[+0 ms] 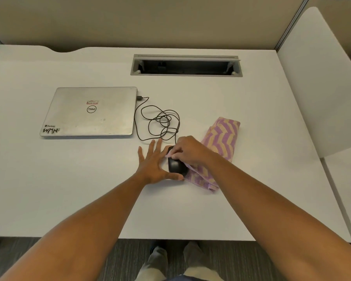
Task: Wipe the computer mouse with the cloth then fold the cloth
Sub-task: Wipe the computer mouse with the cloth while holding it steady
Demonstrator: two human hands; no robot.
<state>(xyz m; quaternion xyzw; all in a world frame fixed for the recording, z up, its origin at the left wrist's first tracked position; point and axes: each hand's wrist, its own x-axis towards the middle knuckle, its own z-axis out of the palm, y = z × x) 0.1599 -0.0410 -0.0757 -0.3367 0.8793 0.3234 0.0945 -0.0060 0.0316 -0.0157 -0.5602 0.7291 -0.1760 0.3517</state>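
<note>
A black computer mouse (176, 166) lies on the white desk (69, 189) near the middle. My left hand (153, 164) rests flat beside it, fingers spread, with the thumb against the mouse's near edge. My right hand (187, 150) presses a corner of the pink and tan zigzag cloth (221, 136) onto the front of the mouse. The remainder of the cloth lies bunched on the desk to the right, partly under my right wrist.
A closed silver laptop (89, 112) lies at the left. The mouse's black cable (160, 120) coils between the laptop and the mouse. An open cable hatch (185, 65) is set into the desk at the back. A white partition (320, 88) stands at the right.
</note>
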